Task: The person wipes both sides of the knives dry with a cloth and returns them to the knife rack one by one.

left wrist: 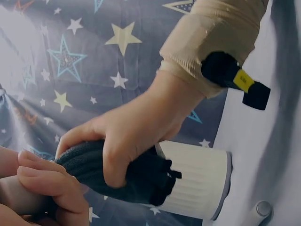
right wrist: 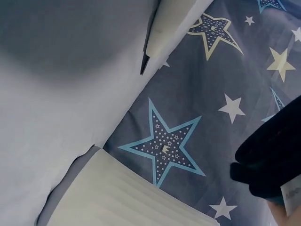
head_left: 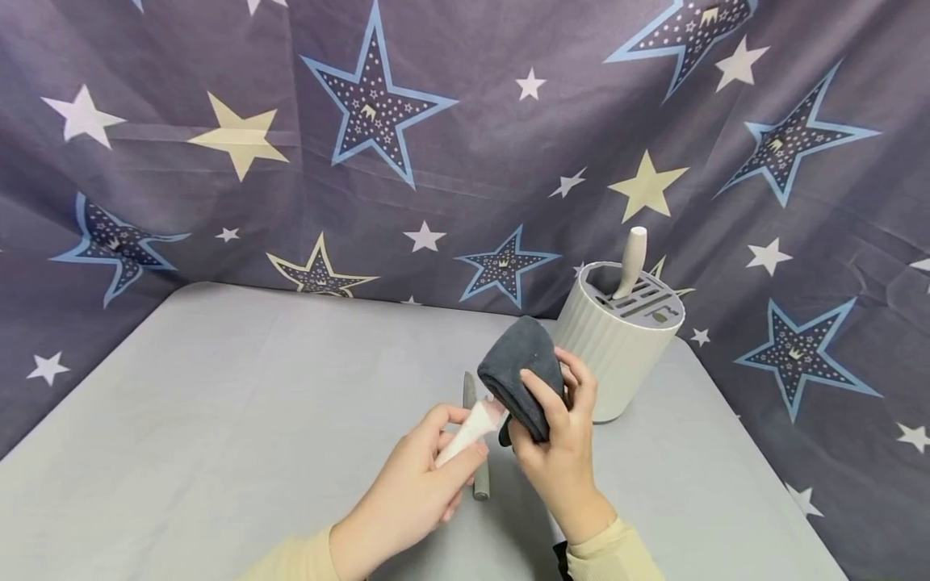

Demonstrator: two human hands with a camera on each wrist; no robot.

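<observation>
My left hand (head_left: 407, 484) grips a white-handled tool (head_left: 465, 436). Its far end, pinkish where it shows, runs up against a folded dark grey cloth (head_left: 521, 375); what lies beyond is hidden there, so I cannot tell the tool's kind. My right hand (head_left: 563, 428) holds the cloth, with fingers over one side and thumb below. From the left wrist view, the right hand (left wrist: 136, 127) clasps the bunched cloth (left wrist: 84, 165) beside the left fingers (left wrist: 51, 183). A knife (head_left: 481, 484) with a grey handle lies on the table under the left hand, its blade pointing away.
A white ribbed knife block (head_left: 613, 355) stands at the right, just behind the right hand. One off-white handle (head_left: 634, 258) sticks up from its slotted top. The pale grey table (head_left: 182, 420) meets a star-patterned curtain (head_left: 472, 186) behind and at both sides.
</observation>
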